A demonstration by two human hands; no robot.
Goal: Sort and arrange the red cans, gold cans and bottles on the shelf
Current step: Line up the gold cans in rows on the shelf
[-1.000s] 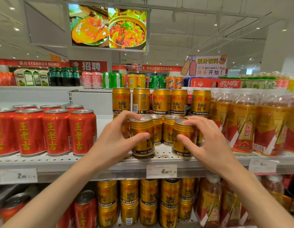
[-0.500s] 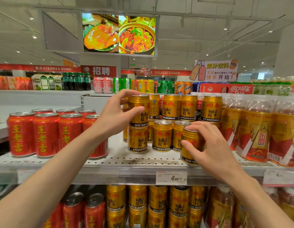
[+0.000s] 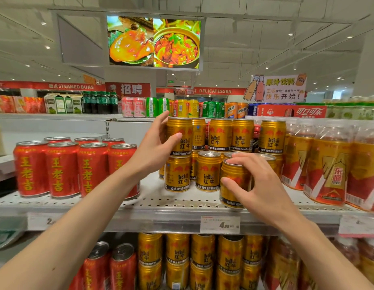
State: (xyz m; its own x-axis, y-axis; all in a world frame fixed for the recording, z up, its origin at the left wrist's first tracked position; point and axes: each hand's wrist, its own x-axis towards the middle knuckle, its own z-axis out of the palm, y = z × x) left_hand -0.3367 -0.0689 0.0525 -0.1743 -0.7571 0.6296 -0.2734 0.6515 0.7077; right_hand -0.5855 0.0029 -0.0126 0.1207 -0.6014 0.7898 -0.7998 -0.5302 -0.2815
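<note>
upper gold can [image 3: 178,136]: stands on the lower gold can [image 3: 177,174], leftmost of the stacked gold row in the middle of the shelf [image 3: 173,206]. left hand [image 3: 154,147] grips it, thumb across the front label, fingers curled round its left side and rear.

front gold can [image 3: 234,185]: upright at the front edge of the shelf, just ahead of the lower row and above the price tag [image 3: 220,224]. right hand [image 3: 259,185] grips it, thumb on its left face, fingers curled over the rim and right side.

other gold cans [image 3: 220,135]: two tiers deep toward the back edge, labels mostly facing out.

red cans [image 3: 62,170]: two rows at the left end of the shelf, well apart from the gold stack, a bare strip between.

bottles [image 3: 330,162]: orange-labelled, wrapped in clear film, at the right end, just beside the gold cans.

lower shelf: red cans, gold cans and bottles in the same left-to-right order.
</note>
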